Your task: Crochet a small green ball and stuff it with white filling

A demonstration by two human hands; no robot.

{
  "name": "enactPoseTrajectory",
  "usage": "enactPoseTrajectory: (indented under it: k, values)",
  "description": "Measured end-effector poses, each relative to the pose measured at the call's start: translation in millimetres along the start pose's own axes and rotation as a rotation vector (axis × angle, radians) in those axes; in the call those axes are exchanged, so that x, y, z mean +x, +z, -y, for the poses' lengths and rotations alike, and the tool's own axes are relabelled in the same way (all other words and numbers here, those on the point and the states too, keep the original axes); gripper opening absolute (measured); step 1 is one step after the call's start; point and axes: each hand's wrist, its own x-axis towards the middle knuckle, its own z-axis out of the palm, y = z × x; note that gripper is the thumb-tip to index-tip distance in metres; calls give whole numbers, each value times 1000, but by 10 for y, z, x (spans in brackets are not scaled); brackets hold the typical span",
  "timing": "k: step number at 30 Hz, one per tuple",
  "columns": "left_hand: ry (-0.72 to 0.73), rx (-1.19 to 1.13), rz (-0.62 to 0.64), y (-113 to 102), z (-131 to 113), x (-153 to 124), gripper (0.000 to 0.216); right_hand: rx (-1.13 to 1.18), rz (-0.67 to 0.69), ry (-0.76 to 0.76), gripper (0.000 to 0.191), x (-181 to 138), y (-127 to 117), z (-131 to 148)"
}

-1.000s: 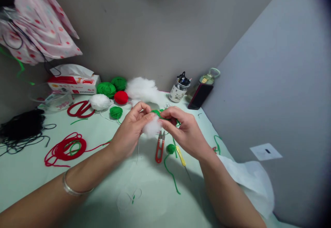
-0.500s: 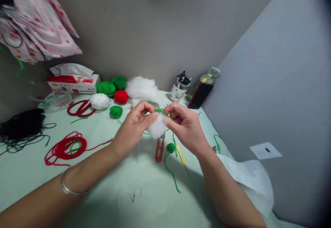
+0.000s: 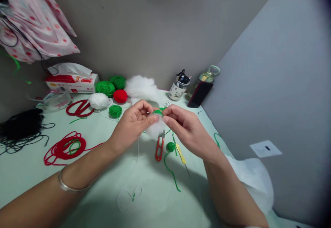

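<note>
Above the middle of the table, my left hand (image 3: 131,126) is closed on a small green crocheted piece (image 3: 157,112) and a white tuft of stuffing (image 3: 155,128). My right hand (image 3: 190,133) pinches the far side of the same green piece, its thumb and index finger together. Fingers hide most of the piece's shape. Just below lie orange thread snips (image 3: 159,148), a small green crocheted ball (image 3: 170,147) with a yarn tail, and a yellow-handled crochet hook (image 3: 181,155).
Green yarn balls (image 3: 105,89), a red one (image 3: 120,96), white yarn (image 3: 99,101) and loose stuffing (image 3: 142,87) line the back. Red scissors (image 3: 79,108), coiled red yarn (image 3: 77,146) and black cord (image 3: 22,124) lie left. A pen jar (image 3: 177,91) and phone (image 3: 200,94) stand back right.
My right fingers have moved slightly left, closer to my left fingertips. The stuffing has shifted a little down and left; the camera view has moved slightly.
</note>
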Motion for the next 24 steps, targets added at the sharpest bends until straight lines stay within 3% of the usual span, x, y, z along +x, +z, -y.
enactPoseTrajectory:
  k: [7,10,14,16,20,22,24]
  values:
    - [140,151,-219,-5,173,72,27,6,-4,63,20,-20,317,-20]
    - [127,128,-219,-35,170,98,24,48,-47,23,18,44,316,-104]
    - [84,-11,-172,-41,103,80,27,14,-207,-176,17,68,170,-111]
    - [56,-58,-137,-25,87,60,29,150,-189,-215,22,41,129,-80]
    - [45,-16,-151,3,95,36,29,431,-80,-77,21,2,166,-63]
    - [61,1,-181,7,97,31,28,330,-142,-5,9,13,198,-86]
    - [91,20,-201,7,93,26,28,140,-136,9,10,34,217,-115]
